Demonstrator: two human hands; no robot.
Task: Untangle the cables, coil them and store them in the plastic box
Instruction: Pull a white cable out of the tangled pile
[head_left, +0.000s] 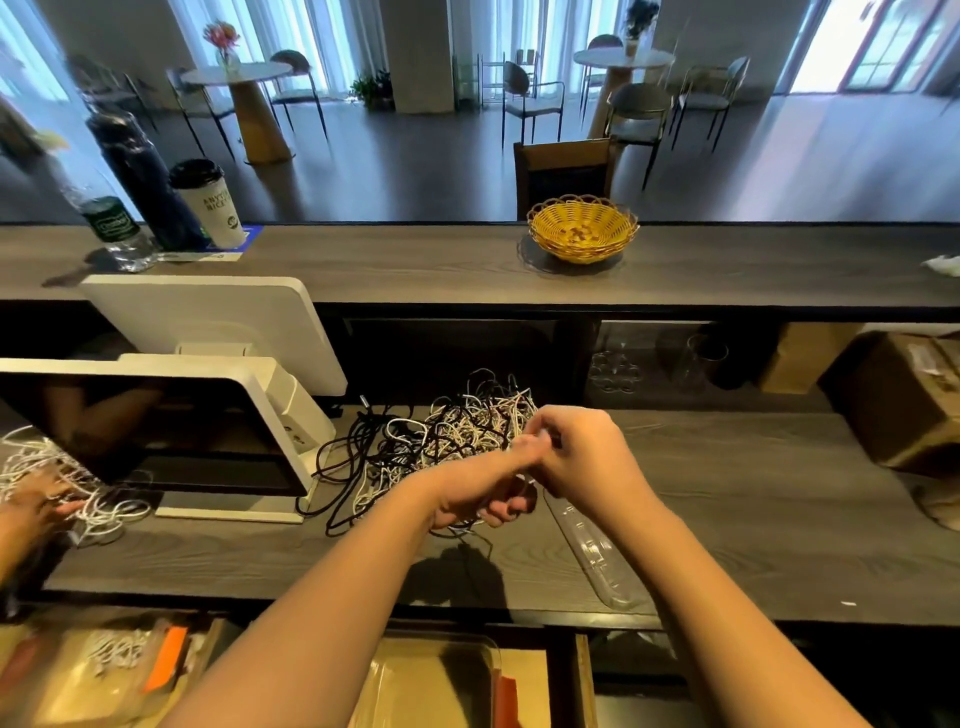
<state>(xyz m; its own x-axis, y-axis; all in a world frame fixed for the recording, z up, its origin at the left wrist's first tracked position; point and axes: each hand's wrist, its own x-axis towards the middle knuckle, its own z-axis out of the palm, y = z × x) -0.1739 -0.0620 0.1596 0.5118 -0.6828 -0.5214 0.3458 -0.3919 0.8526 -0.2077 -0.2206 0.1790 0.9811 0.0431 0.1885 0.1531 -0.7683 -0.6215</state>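
Working just above the grey wood-grain counter (727, 519), both hands meet at the near right edge of the tangled heap of black and white cables (447, 431), probably because a single strand has to be teased out there before it can be coiled. Nearest, the left hand (480, 491) has its fingers curled under around a small bunch of cable, palm turned inward, holding the gathered part so it does not slip back into the heap. Touching it from above, the right hand (571, 452) has its fingertips drawn together in a pinch on what looks like a white strand, though blur makes the exact grip hard to read. Right of and below the hands lies a clear plastic piece (597, 551) flat on the counter, likely part of the box, kept within reach for storing coils. Beyond the hands the heap spreads leftward toward a white point-of-sale terminal (218, 415). Farther still, on the raised ledge, a yellow woven basket (582, 228) sits.
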